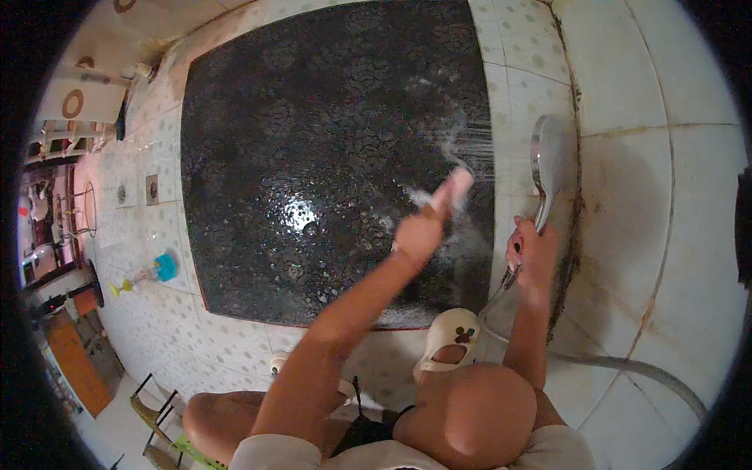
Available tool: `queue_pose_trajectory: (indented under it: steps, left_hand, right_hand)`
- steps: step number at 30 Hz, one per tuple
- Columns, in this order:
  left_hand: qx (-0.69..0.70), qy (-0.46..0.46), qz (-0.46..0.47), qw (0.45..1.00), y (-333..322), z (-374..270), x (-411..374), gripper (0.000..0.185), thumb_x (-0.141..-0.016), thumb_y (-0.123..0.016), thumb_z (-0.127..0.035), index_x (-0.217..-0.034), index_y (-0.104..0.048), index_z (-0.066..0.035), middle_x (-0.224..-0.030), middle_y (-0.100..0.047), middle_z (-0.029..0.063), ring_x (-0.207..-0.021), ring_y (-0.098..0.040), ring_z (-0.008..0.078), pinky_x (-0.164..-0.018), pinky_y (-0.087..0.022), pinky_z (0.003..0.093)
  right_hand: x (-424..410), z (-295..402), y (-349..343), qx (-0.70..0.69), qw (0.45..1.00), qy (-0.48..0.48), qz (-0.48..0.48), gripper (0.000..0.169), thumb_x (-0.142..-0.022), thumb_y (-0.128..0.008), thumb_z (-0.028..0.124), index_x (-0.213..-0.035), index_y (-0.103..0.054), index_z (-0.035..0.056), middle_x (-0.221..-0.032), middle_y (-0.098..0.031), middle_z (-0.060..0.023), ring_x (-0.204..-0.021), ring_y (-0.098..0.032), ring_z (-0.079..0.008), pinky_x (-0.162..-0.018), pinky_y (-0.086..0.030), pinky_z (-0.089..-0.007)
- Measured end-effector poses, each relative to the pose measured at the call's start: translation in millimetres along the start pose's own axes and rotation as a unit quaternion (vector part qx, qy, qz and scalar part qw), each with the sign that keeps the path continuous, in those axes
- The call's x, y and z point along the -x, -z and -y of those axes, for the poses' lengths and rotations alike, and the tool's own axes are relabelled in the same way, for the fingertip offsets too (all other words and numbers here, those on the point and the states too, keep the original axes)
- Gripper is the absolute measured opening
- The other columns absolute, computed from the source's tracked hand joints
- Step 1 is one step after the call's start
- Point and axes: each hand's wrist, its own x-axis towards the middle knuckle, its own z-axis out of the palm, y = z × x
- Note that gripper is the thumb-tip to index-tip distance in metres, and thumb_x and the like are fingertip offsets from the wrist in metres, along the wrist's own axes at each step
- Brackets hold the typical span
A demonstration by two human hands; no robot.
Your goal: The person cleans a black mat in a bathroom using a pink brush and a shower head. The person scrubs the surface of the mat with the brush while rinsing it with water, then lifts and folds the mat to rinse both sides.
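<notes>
My left hand [418,235] grips a pinkish, motion-blurred scrubbing brush [458,185], whose head is low over or on a wet dark mat [329,117]. White foam lies around the brush. At the right, my right hand [531,249] is closed around the handle of a chrome shower head [546,155]. Water streaks run from it toward the mat's right edge. A grey hose [640,367] trails from the handle along the wall. The exact kind of brush is hard to make out.
A blue-and-yellow brush [164,268] lies on the tiled floor at left, near a square floor drain [152,189]. My cream clog [452,335] stands by the mat's lower edge. A tiled wall [623,194] rises at right. A green stool [197,452] is partly visible lower left.
</notes>
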Motion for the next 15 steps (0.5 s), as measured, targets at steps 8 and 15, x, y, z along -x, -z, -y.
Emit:
queue_pose_trajectory:
  steps: [8,15]
  left_hand:
    - [0.12,0.011,-0.054,0.991,4.5,-6.0,22.1,0.054,-0.089,-0.045,-0.02,-0.14,-0.027,-0.024,-0.09,-0.061,0.0205,-0.063,-0.06,0.0372,-0.055,-0.047,0.0492]
    - [-0.028,0.183,-0.172,0.967,69.4,67.4,-31.2,0.071,-0.087,-0.043,-0.01,-0.144,-0.006,-0.03,-0.083,-0.062,0.0229,-0.063,-0.061,0.0383,-0.053,-0.047,0.0481]
  right_hand:
    - [13.1,12.0,16.8,-0.03,0.997,-0.006,-0.065,0.02,-0.08,-0.057,0.007,-0.07,-0.04,0.0075,-0.047,-0.038,-0.0024,-0.031,-0.032,-0.0113,-0.03,-0.024,-0.0282]
    - [6.5,2.9,34.1,-0.057,0.998,-0.023,-0.007,0.013,-0.08,-0.055,0.007,-0.078,-0.042,0.0053,-0.05,-0.039,-0.0029,-0.031,-0.032,-0.0117,-0.03,-0.023,-0.0283]
